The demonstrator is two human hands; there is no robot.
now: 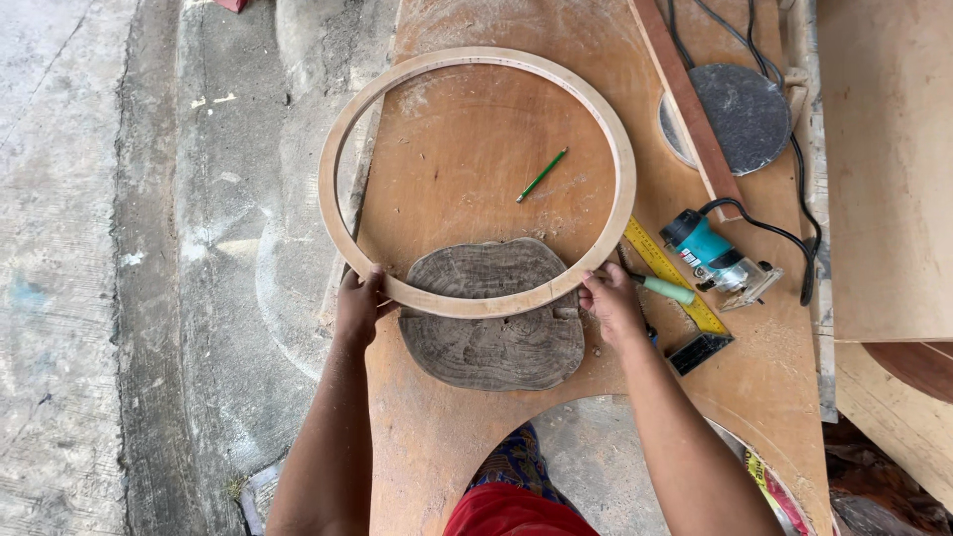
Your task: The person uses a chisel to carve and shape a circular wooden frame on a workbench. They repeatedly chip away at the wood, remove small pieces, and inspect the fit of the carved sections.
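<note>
Both forearms are stretched forward over a brown plywood tabletop with a curved cut-out. A rough, grey, rounded slab of wood is laid just ahead. Across its far half, a large pale plywood ring is rested flat, its left side hanging past the tabletop edge. The ring's near arc is gripped by the left hand and by the right hand, fingers curled shut on the rim. Inside the ring a green pencil is seen. Right of the ring, a yellow square ruler and a teal trim router are laid; farther off, a grey round disc.
</note>
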